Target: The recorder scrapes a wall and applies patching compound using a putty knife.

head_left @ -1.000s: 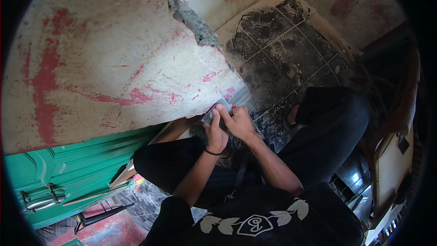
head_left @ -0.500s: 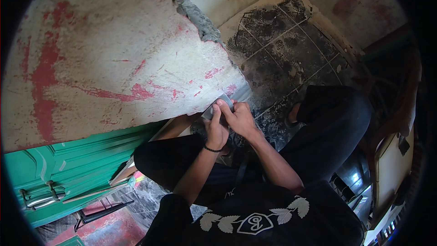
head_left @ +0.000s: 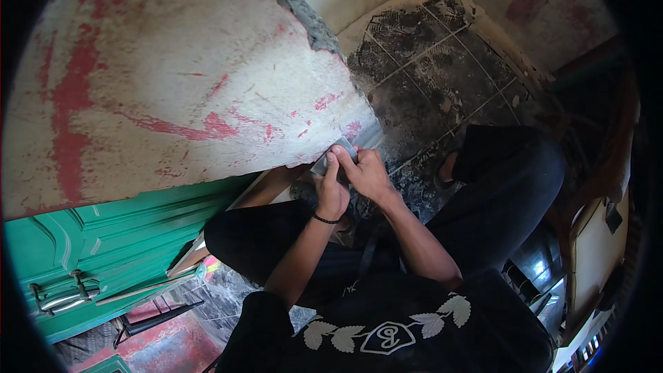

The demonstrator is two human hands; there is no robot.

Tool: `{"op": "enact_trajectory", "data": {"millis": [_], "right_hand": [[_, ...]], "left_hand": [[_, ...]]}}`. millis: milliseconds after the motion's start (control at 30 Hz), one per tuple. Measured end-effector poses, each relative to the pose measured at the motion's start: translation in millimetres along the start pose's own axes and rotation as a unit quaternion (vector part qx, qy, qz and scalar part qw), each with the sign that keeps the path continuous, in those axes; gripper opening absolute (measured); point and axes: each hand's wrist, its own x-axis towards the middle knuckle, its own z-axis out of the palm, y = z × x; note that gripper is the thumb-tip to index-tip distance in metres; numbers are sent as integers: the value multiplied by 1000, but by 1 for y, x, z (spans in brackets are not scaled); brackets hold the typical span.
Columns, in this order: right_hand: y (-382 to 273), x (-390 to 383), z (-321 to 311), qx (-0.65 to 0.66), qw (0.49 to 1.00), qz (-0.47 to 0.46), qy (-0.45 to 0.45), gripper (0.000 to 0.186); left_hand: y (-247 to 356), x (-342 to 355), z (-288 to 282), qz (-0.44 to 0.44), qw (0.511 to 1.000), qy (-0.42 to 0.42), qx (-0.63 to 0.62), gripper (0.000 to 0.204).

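Note:
Both my hands grip a flat grey metal scraper blade and press it against the lower edge of the wall. My left hand, with a dark beaded bracelet at the wrist, closes on the blade's left side with its thumb on top. Beside it, my right hand is closed on the right side, its thumb also on the face. The fingers hide much of the blade and any handle. Pale and scuffed, the wall carries patches of red paint and a broken, rough grey edge.
A green panelled door with a metal handle lies at lower left. Dark, dusty floor tiles stretch away to the upper right. My bent knees flank my hands. Wooden furniture stands at the right.
The wall and door have shifted slightly in view. Both hands keep their hold on the scraper blade, with only a very small change of position.

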Motion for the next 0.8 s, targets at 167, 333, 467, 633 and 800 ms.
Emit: {"op": "enact_trajectory", "data": {"millis": [167,333,467,633,800], "right_hand": [[2,-5,4,75,996,-40,6,63],[8,-2,5,34,998,-40,18,61],[-19,-1,-3,32,998,-51,-8,62],[20,3,7,16,998,-46,31,69],[-14,-1,-4,3,999,-17,-32,70]], "left_hand": [[-6,3,-8,-24,999,39,-4,37],[-3,-2,1,-22,999,11,26,41],[20,2,8,8,999,-37,24,40],[-3,0,6,-24,999,2,32,41],[11,0,0,5,999,-43,25,41]]}}
